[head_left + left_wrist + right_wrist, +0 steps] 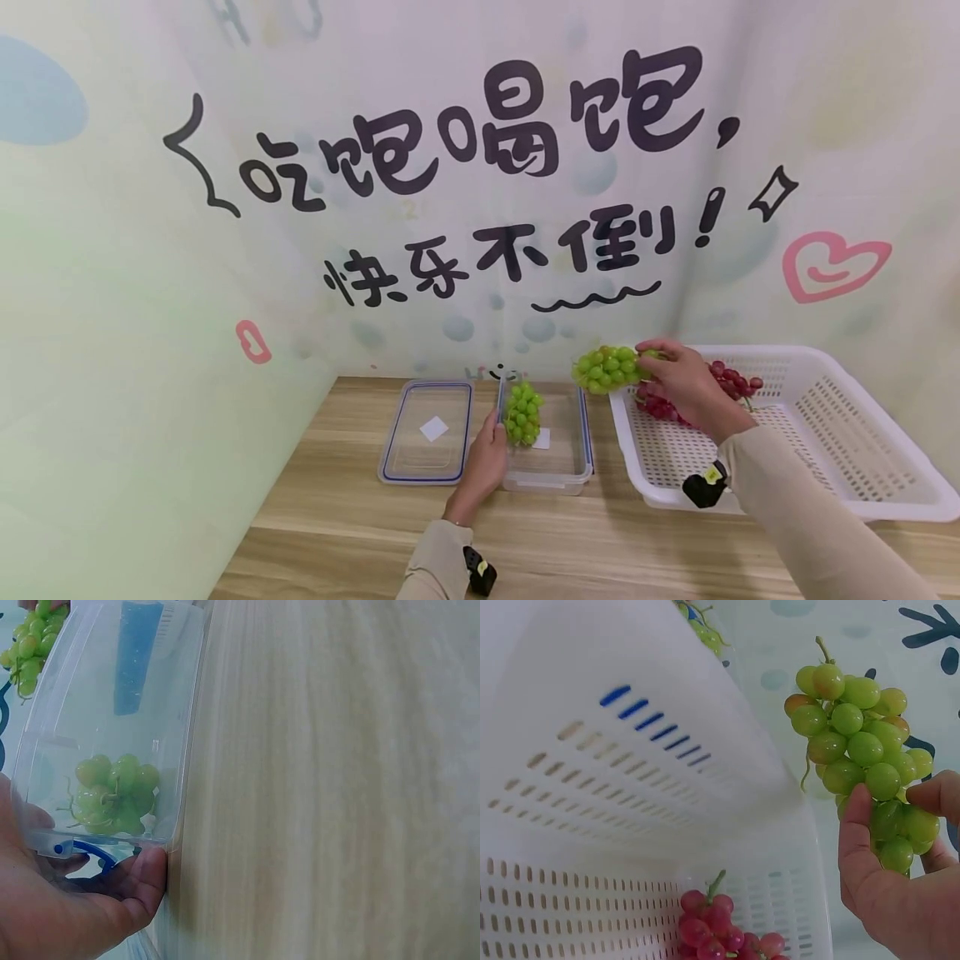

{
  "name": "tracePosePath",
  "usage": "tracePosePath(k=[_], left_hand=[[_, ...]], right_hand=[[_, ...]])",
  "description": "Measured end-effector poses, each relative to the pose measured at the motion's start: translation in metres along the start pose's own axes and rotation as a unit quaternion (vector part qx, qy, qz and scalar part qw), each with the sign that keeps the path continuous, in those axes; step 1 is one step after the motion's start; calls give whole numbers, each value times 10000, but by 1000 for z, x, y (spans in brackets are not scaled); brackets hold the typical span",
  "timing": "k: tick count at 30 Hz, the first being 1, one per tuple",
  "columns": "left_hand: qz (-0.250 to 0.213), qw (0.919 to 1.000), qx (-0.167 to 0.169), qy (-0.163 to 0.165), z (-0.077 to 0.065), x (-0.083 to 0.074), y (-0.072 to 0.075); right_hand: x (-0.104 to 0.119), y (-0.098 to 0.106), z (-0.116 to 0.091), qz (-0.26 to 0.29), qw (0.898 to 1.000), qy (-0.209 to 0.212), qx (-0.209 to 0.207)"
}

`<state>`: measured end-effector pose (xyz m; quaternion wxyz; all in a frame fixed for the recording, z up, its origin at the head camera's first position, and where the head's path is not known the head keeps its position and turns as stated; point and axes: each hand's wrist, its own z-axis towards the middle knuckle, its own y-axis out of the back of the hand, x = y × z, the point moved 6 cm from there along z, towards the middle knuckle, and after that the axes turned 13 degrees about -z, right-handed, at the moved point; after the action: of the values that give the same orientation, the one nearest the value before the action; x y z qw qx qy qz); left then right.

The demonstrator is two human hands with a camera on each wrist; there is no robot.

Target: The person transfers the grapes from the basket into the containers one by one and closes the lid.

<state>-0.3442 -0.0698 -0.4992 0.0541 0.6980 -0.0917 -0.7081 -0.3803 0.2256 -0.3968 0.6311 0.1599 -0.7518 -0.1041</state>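
My right hand (681, 379) holds a bunch of green grapes (609, 368) in the air, over the left rim of a white basket (648, 490). In the right wrist view, thumb and fingers pinch the lower part of that bunch (862, 742), its stem pointing up. A clear plastic container (562, 479) stands left of the basket, lidless, with another bunch of green grapes (523, 414) along its left side. My left hand (486, 458) grips the container's left wall; the left wrist view shows fingers and thumb (147, 874) at its edge.
A clear lid with a blue seal (427, 454) lies on the wooden table (315, 500), left of the container. Red grapes (731, 379) lie in the basket towards its back left. A printed wall sheet (465, 333) rises behind the table.
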Motion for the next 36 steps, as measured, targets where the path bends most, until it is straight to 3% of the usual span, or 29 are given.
tracePosePath(k=[7,22,36], left_hand=[[44,9999,-44,-87,1,0,0],[72,10000,-21,1,0,-1,0],[-62,10000,14,32,1,1,0]], right_hand=[[1,-16,-2,88,9999,-131,67],[9,-48,-9,198,9991,236,299],[6,-70,-12,239,9989,100,379]])
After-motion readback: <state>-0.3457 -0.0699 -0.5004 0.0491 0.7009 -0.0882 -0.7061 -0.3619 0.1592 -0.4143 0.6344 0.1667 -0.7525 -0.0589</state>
